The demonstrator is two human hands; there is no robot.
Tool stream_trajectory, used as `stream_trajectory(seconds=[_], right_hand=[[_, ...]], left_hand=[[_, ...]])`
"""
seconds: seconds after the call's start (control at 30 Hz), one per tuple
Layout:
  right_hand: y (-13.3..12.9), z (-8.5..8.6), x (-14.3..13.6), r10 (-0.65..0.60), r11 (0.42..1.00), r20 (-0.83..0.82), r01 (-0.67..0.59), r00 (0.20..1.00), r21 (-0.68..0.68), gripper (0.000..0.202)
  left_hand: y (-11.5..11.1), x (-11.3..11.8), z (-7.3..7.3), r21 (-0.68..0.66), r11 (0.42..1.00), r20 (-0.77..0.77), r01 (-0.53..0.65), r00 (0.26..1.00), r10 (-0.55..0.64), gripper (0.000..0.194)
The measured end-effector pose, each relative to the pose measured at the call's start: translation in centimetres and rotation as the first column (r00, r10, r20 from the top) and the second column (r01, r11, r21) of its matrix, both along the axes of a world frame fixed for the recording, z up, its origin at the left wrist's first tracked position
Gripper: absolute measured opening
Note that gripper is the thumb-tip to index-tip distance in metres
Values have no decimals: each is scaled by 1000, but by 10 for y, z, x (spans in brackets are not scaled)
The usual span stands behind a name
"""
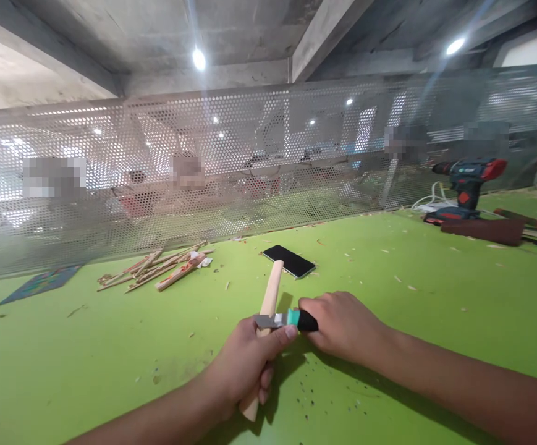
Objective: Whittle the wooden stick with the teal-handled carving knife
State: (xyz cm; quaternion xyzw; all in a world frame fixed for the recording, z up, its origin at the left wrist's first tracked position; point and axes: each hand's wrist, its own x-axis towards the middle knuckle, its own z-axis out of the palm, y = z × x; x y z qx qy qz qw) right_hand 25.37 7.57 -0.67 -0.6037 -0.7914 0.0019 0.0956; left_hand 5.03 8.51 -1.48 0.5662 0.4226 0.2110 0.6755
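The phone (289,261) lies flat on the green table (110,358), and no writing can be read on its black screen. The power drill (469,176), to the right of the phone and farther back, carries a small pale mark on its body, too small to read, and a red diamond shape lower down. The sheet (41,284), well to the left of the phone, has coloured marks which also cannot be read.

The wooden piece (272,290) is on the near side of the phone. It is pale, long and narrow, with a smooth-looking surface and a rounded far end. In the view this end overlaps the phone's edge; if they touch, one cannot tell. The fingers of the left hand (243,361) are closed around the wooden piece, and its thumb is at the bladed tool (293,317). The fingers of the right hand (340,321) are closed on the black handle of this tool, which has a green collar. Its metal blade lies across the wooden piece.

Thin wood strips (157,267) lie in a loose pile left of the phone. A dark brown block (486,230) is to its right, just before the drill. Behind the phone stands a perforated metal screen (231,167).
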Motion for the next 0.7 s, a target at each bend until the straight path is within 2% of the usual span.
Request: stream_trajectory(seconds=[0.1,0.23,0.37,0.53,0.7], right_hand=[[13,3,18,-85,996,-67,83,994,-27,20],[32,16,52,-208,977,-140,214,968,29,32],[30,26,55,-225,967,-207,245,952,74,44],[12,26,33,-50,999,-242,47,969,-18,56],[3,20,22,183,978,-195,-198,964,-65,46]], left_hand=[[-4,-2,2,-14,1000,-13,3,1000,-3,42],[-9,-3,2,26,999,-64,29,998,-27,40],[-7,-1,-3,22,1000,-20,-7,1000,7,39],[-4,1,-4,-2,1000,39,-10,999,10,48],[0,-2,-6,-54,999,111,7,994,-1,53]])
